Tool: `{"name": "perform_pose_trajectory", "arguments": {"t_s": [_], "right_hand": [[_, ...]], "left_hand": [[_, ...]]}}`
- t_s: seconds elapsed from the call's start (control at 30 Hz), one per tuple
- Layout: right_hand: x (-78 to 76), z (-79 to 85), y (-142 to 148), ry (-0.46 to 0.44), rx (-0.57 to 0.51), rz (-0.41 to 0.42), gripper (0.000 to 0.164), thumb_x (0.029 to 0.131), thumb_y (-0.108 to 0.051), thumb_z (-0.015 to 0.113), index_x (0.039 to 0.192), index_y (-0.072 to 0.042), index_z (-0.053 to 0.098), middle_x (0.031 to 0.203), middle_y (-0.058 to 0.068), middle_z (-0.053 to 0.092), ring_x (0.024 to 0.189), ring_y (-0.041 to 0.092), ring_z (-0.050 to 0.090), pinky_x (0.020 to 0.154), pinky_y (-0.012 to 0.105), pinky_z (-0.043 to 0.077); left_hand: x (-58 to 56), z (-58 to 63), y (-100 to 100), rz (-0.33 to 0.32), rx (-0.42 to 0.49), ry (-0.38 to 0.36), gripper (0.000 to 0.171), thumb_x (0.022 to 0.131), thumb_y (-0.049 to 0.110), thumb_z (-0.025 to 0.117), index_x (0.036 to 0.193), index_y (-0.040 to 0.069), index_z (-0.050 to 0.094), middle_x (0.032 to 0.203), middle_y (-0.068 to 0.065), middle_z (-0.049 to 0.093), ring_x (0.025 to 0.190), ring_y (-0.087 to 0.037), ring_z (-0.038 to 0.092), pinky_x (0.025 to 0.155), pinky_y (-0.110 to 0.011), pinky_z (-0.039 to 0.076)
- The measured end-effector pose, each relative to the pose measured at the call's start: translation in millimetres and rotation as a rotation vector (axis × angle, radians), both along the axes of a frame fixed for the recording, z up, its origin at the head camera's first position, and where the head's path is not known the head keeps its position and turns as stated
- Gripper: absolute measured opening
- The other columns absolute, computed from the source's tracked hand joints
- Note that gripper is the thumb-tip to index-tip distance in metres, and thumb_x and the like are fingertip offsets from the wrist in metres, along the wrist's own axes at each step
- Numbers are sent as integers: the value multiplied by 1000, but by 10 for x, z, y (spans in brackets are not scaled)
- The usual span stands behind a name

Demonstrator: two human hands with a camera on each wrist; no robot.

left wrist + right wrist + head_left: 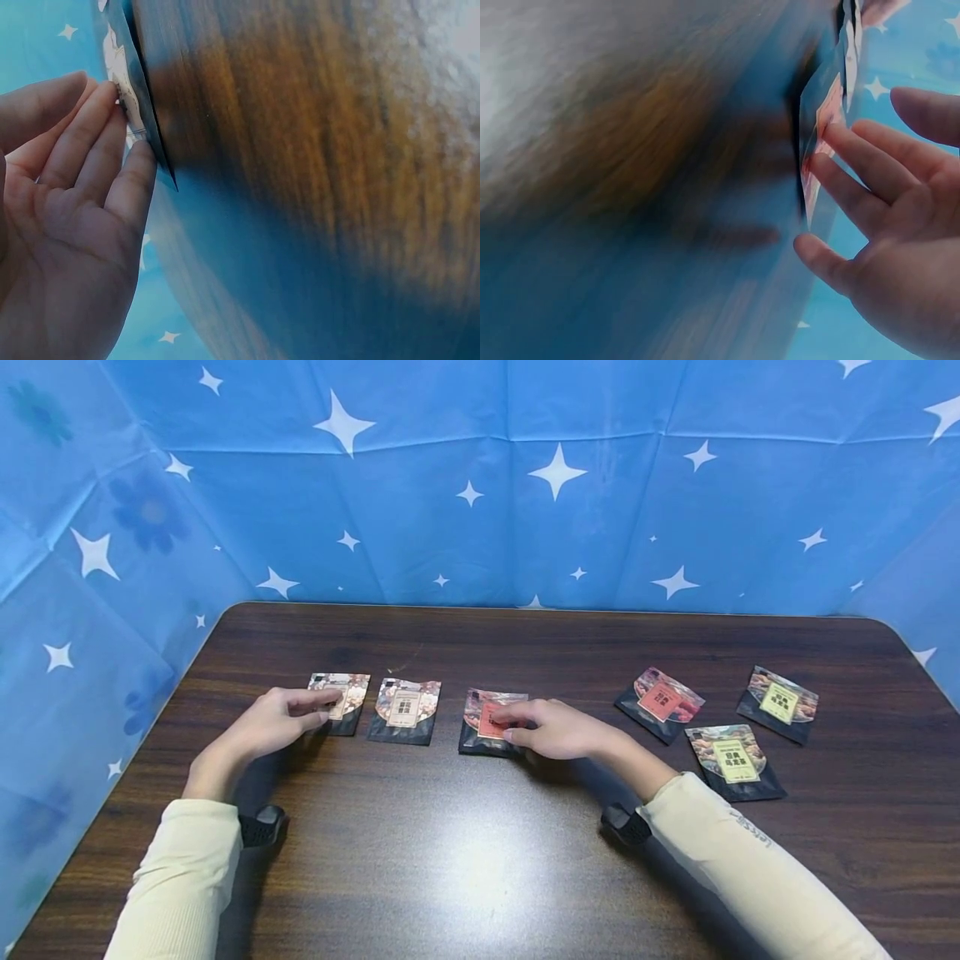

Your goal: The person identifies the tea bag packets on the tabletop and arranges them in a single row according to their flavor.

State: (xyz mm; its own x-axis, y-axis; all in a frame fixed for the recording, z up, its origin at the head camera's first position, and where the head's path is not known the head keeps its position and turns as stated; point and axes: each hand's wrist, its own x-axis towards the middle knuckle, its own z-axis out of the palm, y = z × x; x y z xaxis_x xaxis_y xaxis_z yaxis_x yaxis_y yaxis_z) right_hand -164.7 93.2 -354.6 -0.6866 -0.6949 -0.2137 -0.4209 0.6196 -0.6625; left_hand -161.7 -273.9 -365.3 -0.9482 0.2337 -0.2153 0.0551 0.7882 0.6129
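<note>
My left hand (272, 724) rests with extended fingers on the leftmost tea sachet (356, 700), which has a floral top, a pale label and a black lower part. In the left wrist view, fingertips touch the face of that sachet (132, 79). A matching pale-labelled sachet (402, 714) lies just to its right. Farther right, my right hand (558, 731) lays its fingers on a red-labelled tea sachet (474, 727). The right wrist view has its fairly straight fingers against the red label (828, 105), with the thumb off the sachet.
On the right of the dark wooden table (420, 877) lie another red-labelled sachet (660, 702) and two yellow-green-labelled ones, one farther back (780, 703) and one nearer (735, 764). A blue star-patterned cloth (450, 527) hangs behind the table and along its left side.
</note>
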Motion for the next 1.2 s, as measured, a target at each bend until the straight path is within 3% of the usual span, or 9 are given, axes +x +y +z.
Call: {"name": "perform_pose_trajectory", "arguments": {"t_s": [0.6, 0.9, 1.2], "right_hand": [[-133, -10, -234, -22, 15, -44, 36, 97, -17, 45, 131, -8, 51, 136, 10, 45, 127, 26, 37, 102, 41, 30], [-129, -9, -224, -16, 8, -55, 36, 97, -17, 45, 131, -8, 51, 137, 10, 44, 128, 26, 36, 103, 41, 29], [-128, 29, -30, -41, -74, -90, 36, 97, -14, 43, 131, -5, 50, 126, 10, 55, 119, 24, 47, 98, 41, 36]], "left_hand": [[0, -1, -14, -10, 18, -9, 40, 93, 13, 53, 132, 6, 49, 132, -21, 46, 122, -38, 40, 94, -55, 34], [-4, 15, -5, -4, 5, -20, 40, 93, 13, 52, 132, 6, 50, 133, -21, 45, 123, -39, 38, 95, -55, 33], [-4, 10, -2, -2, 13, -16, 40, 93, 12, 52, 132, 5, 50, 132, -20, 46, 123, -38, 39, 94, -55, 34]]}}
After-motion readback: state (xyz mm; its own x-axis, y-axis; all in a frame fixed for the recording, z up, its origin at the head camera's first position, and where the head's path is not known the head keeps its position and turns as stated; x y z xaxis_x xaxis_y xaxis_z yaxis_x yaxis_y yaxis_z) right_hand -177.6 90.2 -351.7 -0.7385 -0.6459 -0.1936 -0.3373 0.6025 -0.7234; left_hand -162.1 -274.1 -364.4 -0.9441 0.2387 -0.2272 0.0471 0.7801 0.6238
